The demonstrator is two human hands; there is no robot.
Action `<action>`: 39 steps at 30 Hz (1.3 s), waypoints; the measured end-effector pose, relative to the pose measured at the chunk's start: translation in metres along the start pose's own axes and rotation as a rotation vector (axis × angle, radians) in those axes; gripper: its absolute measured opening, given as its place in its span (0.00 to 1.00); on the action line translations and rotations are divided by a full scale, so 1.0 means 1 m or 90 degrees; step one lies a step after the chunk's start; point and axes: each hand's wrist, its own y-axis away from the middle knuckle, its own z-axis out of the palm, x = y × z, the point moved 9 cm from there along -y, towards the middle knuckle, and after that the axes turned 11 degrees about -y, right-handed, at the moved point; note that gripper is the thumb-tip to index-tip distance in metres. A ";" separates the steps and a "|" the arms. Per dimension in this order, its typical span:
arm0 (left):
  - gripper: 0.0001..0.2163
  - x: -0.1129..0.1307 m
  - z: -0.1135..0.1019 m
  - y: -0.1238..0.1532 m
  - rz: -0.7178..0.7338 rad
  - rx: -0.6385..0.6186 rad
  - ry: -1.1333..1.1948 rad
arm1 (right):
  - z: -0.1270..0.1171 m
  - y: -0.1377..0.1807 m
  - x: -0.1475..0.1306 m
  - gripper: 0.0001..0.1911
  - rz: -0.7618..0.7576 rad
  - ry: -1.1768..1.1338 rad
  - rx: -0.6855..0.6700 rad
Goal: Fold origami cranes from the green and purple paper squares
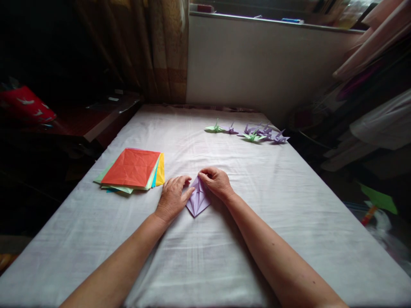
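Observation:
A purple sheet of origami paper, folded into a diamond with creases down its middle, lies on the cloth between my hands. My right hand pinches its far tip between thumb and fingers. On the diamond's left edge rests the thumb of my left hand; the fingers of that hand are apart and slightly curved beside the paper. A stack of coloured paper squares, red on top with green, blue and yellow edges showing, lies to the left of my left hand.
Several folded paper cranes, purple and green, stand at the far right of the cloth-covered table. To the left is a dark desk with a red container. Hanging clothes line the right side. A wall closes the back.

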 end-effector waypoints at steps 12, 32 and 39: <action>0.05 0.036 -0.015 0.047 0.171 -0.045 -0.006 | 0.005 0.003 -0.007 0.09 -0.005 0.217 0.001; 0.12 0.048 -0.019 0.072 0.242 -0.003 -0.106 | 0.006 0.013 -0.017 0.09 -0.075 0.247 0.012; 0.12 0.054 -0.020 0.076 0.277 0.020 -0.152 | 0.006 0.012 -0.016 0.09 -0.073 0.261 0.019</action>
